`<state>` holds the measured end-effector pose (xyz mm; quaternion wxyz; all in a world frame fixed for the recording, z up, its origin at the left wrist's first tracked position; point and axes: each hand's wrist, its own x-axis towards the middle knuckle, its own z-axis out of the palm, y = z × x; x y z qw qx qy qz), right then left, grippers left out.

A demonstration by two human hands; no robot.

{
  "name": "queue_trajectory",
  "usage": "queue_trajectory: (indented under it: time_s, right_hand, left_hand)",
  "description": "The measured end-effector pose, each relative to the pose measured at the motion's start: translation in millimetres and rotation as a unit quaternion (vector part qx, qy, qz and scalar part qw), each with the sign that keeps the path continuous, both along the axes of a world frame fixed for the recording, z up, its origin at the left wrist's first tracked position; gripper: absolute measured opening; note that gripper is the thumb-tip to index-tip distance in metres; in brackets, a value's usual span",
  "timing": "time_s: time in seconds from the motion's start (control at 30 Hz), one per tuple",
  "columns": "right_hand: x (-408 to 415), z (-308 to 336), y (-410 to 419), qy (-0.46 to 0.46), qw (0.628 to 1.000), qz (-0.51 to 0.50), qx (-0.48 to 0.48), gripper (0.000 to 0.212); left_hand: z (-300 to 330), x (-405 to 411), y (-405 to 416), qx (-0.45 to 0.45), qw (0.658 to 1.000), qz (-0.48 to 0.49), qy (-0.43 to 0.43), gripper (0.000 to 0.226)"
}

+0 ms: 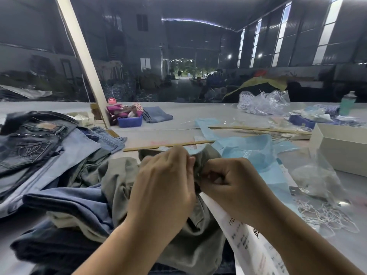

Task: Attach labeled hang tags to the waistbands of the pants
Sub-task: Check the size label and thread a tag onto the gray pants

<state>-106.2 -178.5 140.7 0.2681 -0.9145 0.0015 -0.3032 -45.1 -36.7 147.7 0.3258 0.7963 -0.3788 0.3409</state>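
Head view showed my left hand curled shut into a pinching grip on a bunched fold of the olive pants, up at what I judged to be the waistband. My right hand was closed tight against the same fold, fingers tucked inward, their tips meeting those of the left. I could not tell what the right grip held; a tag string or fastener would be too small and was hidden by the knuckles. I took the bunching as deliberate: lifting the band off the pile gave both hands a firm edge to work a tag through.

Both wrists were bent slightly inward, forearms coming up from the bottom of the frame and converging over the cloth. A white printed sheet lay under my right forearm, probably the label stock, kept close for reading.

Beyond the hands, blue paper lay just behind the fold, and a stack of jeans sat to the left on the counter, apparently sorted apart from the pair being worked. A pile of white loops rested to the right, near at hand.
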Motion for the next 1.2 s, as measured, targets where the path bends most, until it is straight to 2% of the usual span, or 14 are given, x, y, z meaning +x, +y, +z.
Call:
queue_trajectory:
  time_s: [0.1, 0.23, 0.4, 0.53, 0.63, 0.7, 0.73, 0.77, 0.83, 0.9, 0.97, 1.1, 1.2]
  right_hand:
    - [-6, 9, 2, -0.059, 0.998, 0.006, 0.023, 0.013]
    - [-13, 15, 3, -0.118, 0.992, 0.027, 0.045, 0.018]
    - [-24, 17, 6, -0.183, 0.975, 0.068, 0.106, 0.018]
    - [-22, 17, 0, -0.139, 0.982, 0.014, 0.125, 0.026]
    - [-18, 10, -7, -0.109, 0.987, -0.017, 0.118, 0.022]
    - [-16, 4, -10, -0.105, 0.987, -0.019, 0.119, 0.020]
    - [-16, 1, -11, -0.102, 0.986, -0.011, 0.129, 0.018]
    - [-15, -2, -13, -0.096, 0.986, 0.001, 0.138, 0.015]
    - [-12, -7, -15, -0.082, 0.987, 0.024, 0.136, 0.018]
    - [-9, -11, -16, -0.078, 0.986, 0.038, 0.144, 0.021]
    - [-8, -12, -17, -0.084, 0.981, 0.057, 0.167, 0.015]
    - [-7, -10, -18, -0.074, 0.959, 0.134, 0.237, 0.019]
    - [-6, -14, -18, -0.043, 0.949, 0.159, 0.270, 0.018]
  left_hand:
    - [16, 0, -1, 0.026, 0.998, -0.049, -0.033, 0.021]
    - [35, 1, -3, 0.065, 0.992, -0.110, 0.007, 0.021]
    - [49, -7, -14, 0.066, 0.989, -0.129, -0.039, 0.021]
    - [44, -6, -18, 0.084, 0.983, -0.159, -0.022, 0.019]
    - [34, 5, -20, 0.087, 0.969, -0.221, 0.072, 0.013]
    - [28, 15, -21, 0.066, 0.935, -0.296, 0.183, 0.022]
    - [25, 19, -20, 0.060, 0.923, -0.317, 0.209, 0.030]
    - [22, 22, -19, 0.066, 0.923, -0.319, 0.203, 0.036]
    - [17, 28, -18, 0.089, 0.946, -0.290, 0.111, 0.042]
    - [16, 30, -17, 0.102, 0.961, -0.259, 0.009, 0.041]
    - [15, 29, -16, 0.103, 0.963, -0.243, -0.050, 0.037]
    - [9, 27, -14, 0.113, 0.960, -0.240, -0.087, 0.038]
    - [4, 28, -11, 0.113, 0.960, -0.250, -0.055, 0.034]
